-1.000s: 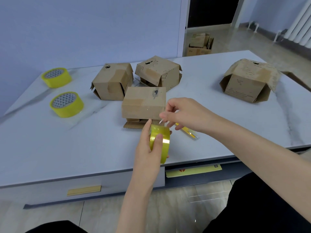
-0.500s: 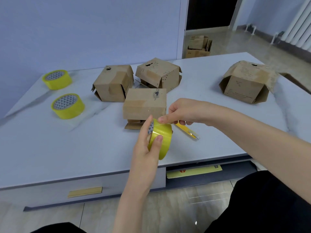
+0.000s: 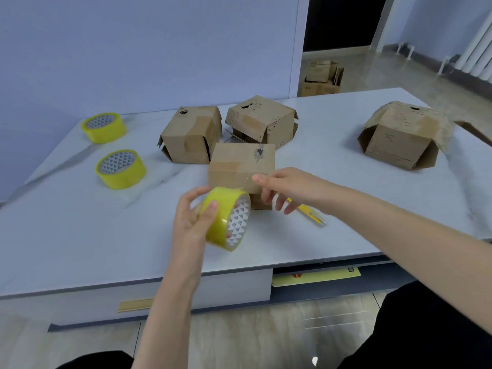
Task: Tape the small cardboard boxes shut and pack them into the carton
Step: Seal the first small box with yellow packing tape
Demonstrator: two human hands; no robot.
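Yellow tape roll [image 3: 226, 203], axis rightward, gripped by left hand [image 3: 191, 222] fingers [image 3: 195, 193]; right hand [image 3: 287, 187] hold unclear.

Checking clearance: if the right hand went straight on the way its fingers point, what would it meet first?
Probably the nearest small box, just beyond the right hand; depth is unclear, so it might pass in front.

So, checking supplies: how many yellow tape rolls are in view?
3: held roll in the left hand, near roll and far roll on the table's left. Cardboard boxes might hide more.
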